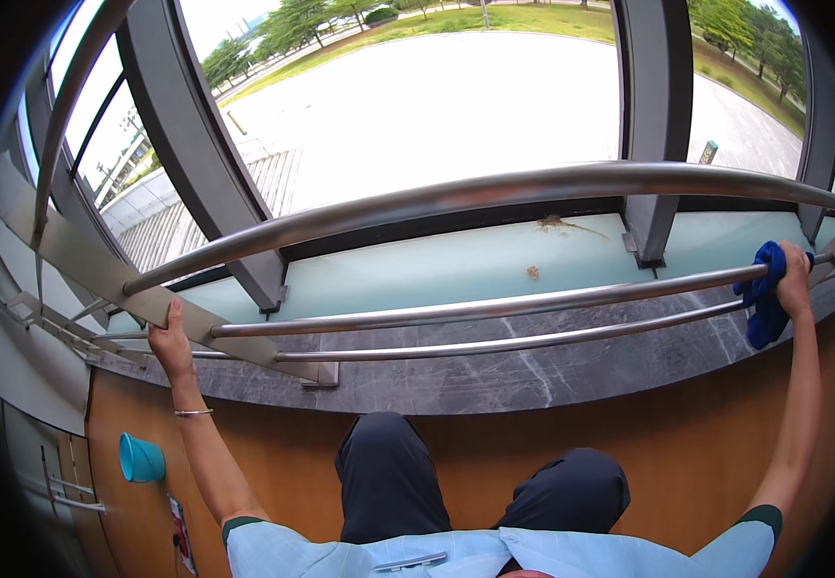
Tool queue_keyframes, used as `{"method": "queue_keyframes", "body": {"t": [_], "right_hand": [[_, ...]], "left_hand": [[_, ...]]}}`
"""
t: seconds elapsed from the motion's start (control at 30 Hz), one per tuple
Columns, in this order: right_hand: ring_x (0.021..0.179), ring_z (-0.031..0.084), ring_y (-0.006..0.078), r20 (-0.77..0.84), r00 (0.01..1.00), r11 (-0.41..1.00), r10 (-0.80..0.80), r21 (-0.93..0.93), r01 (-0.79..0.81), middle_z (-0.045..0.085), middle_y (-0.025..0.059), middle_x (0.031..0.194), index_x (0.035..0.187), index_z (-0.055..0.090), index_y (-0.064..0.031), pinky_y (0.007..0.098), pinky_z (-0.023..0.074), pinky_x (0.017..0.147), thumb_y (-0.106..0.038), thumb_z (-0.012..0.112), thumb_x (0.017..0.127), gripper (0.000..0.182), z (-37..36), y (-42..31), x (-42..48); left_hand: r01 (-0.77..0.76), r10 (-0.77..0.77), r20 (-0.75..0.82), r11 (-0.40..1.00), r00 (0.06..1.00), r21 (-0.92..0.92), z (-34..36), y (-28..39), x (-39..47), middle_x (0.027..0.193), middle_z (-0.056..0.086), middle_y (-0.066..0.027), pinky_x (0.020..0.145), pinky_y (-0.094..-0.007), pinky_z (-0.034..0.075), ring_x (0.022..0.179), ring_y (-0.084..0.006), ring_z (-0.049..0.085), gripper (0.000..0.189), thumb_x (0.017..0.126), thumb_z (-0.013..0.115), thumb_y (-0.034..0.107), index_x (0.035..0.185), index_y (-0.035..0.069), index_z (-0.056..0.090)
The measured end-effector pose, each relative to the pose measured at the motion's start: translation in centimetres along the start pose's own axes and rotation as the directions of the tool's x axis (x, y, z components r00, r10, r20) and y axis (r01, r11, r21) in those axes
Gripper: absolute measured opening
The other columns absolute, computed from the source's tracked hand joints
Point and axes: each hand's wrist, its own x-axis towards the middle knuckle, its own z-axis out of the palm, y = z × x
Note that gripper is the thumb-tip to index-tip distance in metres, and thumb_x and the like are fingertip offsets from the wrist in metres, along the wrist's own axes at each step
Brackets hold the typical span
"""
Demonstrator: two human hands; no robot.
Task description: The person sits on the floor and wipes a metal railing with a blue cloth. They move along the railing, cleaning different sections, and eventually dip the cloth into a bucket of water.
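Observation:
My right hand [795, 280] is closed around a blue cloth [766, 318], which is wrapped on the middle metal rail [504, 298] near its right end. Part of the cloth hangs below that rail. Far to the left, my left hand [170, 348] grips the flat metal railing post [193, 318], its thumb lying up along the post's face. A thicker top rail [461, 191] curves above the middle one, and a thin lower rail [504, 339] runs beneath it. My fingers behind the post are hidden.
Under the rails lies a grey marble ledge [425, 386]. Frosted glass [417, 278] with brown dirt spots [532, 272] stands behind them, between grey window posts [656, 87]. A turquoise bucket [144, 461] is on the wood-coloured floor [258, 441] at left. My bent knees [388, 469] face the ledge.

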Motion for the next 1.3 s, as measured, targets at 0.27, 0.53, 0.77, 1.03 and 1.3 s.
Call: {"method": "queue_keyframes", "body": {"t": [0.27,0.53,0.77,1.03,1.3], "right_hand": [[0.087,0.053,0.038,0.04,0.95,0.936,-0.308,0.191,0.296,0.058,0.0157,0.084,0.09,0.055,-0.0055,0.043,0.0388,0.08,-0.017,0.078,0.056,0.042,-6.2,-27.4,-2.4],[0.078,0.055,0.0387,0.212,0.785,0.786,-0.582,0.394,0.476,0.057,0.0172,0.076,0.089,0.053,-0.0052,0.0447,0.0406,0.072,-0.027,0.078,0.062,0.042,-8.8,-49.3,-2.6],[0.068,0.063,0.0345,0.268,0.512,0.57,-0.816,0.516,0.639,0.062,0.0169,0.069,0.089,0.051,-0.0028,0.0418,0.0479,0.065,-0.035,0.07,0.079,0.038,-10.1,-69.4,-2.5],[0.073,0.066,0.0347,0.095,0.491,0.455,-0.866,0.56,0.693,0.064,0.0186,0.074,0.091,0.05,-0.0014,0.0426,0.052,0.064,-0.011,0.062,0.08,0.019,-8.6,-81.0,-4.2],[0.075,0.063,0.0352,0.04,0.526,0.456,-0.85,0.556,0.695,0.061,0.0166,0.079,0.094,0.048,-0.0037,0.0435,0.0503,0.064,-0.011,0.067,0.074,0.028,-7.8,-74.8,-4.0]], "left_hand": [[-0.104,0.104,0.002,0.993,0.995,-0.048,1.7,1.9,-0.6,0.077,0.066,-0.0058,0.066,-0.0268,0.047,0.07,-0.0104,0.058,0.023,0.089,0.065,0.018,0.091,-0.005,0.063],[-0.156,0.155,-0.041,0.988,0.987,-0.015,1.1,1.5,-1.0,0.058,0.058,-0.0053,0.05,-0.0269,0.043,0.05,-0.0116,0.053,0.023,0.088,0.065,0.022,0.082,0.0,0.063],[-0.184,0.185,0.012,0.982,0.983,-0.053,0.9,0.7,-0.8,0.059,0.057,-0.002,0.049,-0.0233,0.04,0.052,-0.0067,0.049,0.018,0.088,0.066,0.016,0.081,0.0,0.062],[-0.244,0.244,-0.003,0.969,0.97,-0.028,1.2,0.5,-0.4,0.062,0.057,-0.0094,0.05,-0.0315,0.044,0.053,-0.0214,0.058,0.018,0.088,0.064,0.017,0.078,0.003,0.059],[-0.227,0.228,0.0,0.972,0.974,-0.066,1.3,0.5,-0.8,0.061,0.057,-0.006,0.049,-0.0285,0.043,0.051,-0.0138,0.054,0.019,0.089,0.064,0.02,0.081,0.002,0.061]]}}
